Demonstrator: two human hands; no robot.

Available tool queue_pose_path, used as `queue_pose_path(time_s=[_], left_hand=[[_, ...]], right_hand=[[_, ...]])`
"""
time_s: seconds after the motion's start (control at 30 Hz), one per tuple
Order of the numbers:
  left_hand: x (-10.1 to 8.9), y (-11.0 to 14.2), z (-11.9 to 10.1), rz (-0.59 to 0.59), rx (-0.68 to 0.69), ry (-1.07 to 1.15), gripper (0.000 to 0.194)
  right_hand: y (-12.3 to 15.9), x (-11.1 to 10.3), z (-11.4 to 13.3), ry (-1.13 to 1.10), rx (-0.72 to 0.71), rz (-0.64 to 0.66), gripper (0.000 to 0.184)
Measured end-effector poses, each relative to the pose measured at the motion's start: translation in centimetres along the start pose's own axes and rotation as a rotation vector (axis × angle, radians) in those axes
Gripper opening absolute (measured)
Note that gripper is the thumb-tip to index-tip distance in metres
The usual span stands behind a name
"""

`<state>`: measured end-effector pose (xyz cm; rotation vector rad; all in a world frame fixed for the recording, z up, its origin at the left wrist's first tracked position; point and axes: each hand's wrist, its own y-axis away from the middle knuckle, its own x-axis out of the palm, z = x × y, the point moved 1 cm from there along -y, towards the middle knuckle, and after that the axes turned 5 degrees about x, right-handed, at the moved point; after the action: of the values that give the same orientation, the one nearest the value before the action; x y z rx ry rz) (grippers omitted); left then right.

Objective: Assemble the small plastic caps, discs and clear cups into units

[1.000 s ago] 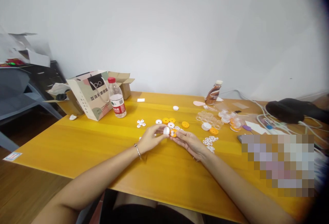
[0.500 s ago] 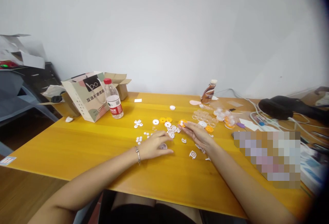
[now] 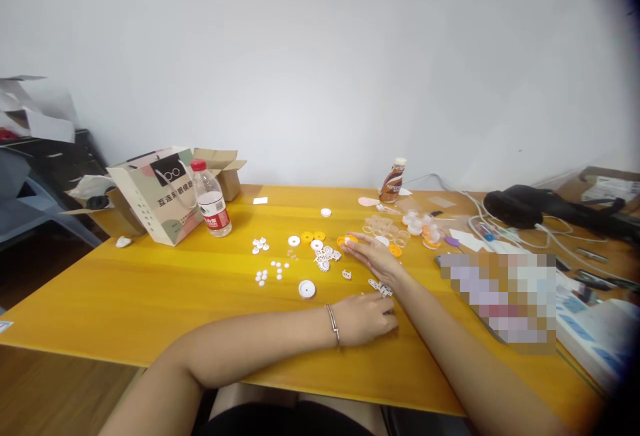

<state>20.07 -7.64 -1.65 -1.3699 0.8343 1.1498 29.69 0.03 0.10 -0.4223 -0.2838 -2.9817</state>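
My right hand (image 3: 374,257) holds a round orange piece with a white part in it (image 3: 347,241), pinched at the fingertips just above the table. My left hand (image 3: 367,318) is low over the table beside my right forearm, palm down with the fingers curled in. What lies under those fingers is hidden. Small white openwork pieces (image 3: 381,288) lie right behind my left hand. A pile of white wheel-shaped pieces (image 3: 326,257) and a single white piece (image 3: 347,275) sit left of my right hand. A white round cup-like disc (image 3: 307,289) lies farther left.
Small white discs (image 3: 262,277), white caps (image 3: 260,245) and orange rings (image 3: 313,237) lie on the table (image 3: 200,303). Clear rings (image 3: 385,226) are behind my right hand. A water bottle (image 3: 213,199), paper bag (image 3: 155,196) and brown bottle (image 3: 393,183) stand at the back.
My left hand has moved right and nearer to me, from beside the white disc to beside my right forearm, and its fingers have curled. My right hand still holds the orange piece.
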Motion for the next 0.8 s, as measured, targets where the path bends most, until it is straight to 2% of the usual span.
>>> queue_pose_path(time_s=[0.17, 0.33, 0.47, 0.53, 0.63, 0.8], left_hand=[[-1.8, 2.3, -0.2, -0.024, -0.057, 0.017, 0.020], [-4.6, 6.9, 1.3, -0.087, -0.252, 0.085, 0.022], [-6.1, 10.5, 3.6, -0.279, -0.391, 0.122, 0.018], [-6.3, 11.6, 4.8, -0.350, -0.391, 0.090, 0.017], [-6.1, 12.2, 5.9, -0.379, -0.336, -0.003, 0.017], [-5.7, 12.1, 6.0, -0.408, -0.325, -0.093, 0.017]], right_hand=[[0.6, 1.1, -0.3, 0.075, -0.004, 0.032, 0.038], [1.7, 2.6, -0.7, 0.167, -0.031, 0.123, 0.040], [2.4, 3.9, -0.7, 0.224, -0.063, 0.216, 0.042], [2.7, 4.5, -0.8, 0.230, -0.087, 0.214, 0.043], [2.9, 5.3, -1.1, 0.233, -0.143, 0.193, 0.039], [3.5, 6.0, -1.4, 0.239, -0.162, 0.235, 0.036]])
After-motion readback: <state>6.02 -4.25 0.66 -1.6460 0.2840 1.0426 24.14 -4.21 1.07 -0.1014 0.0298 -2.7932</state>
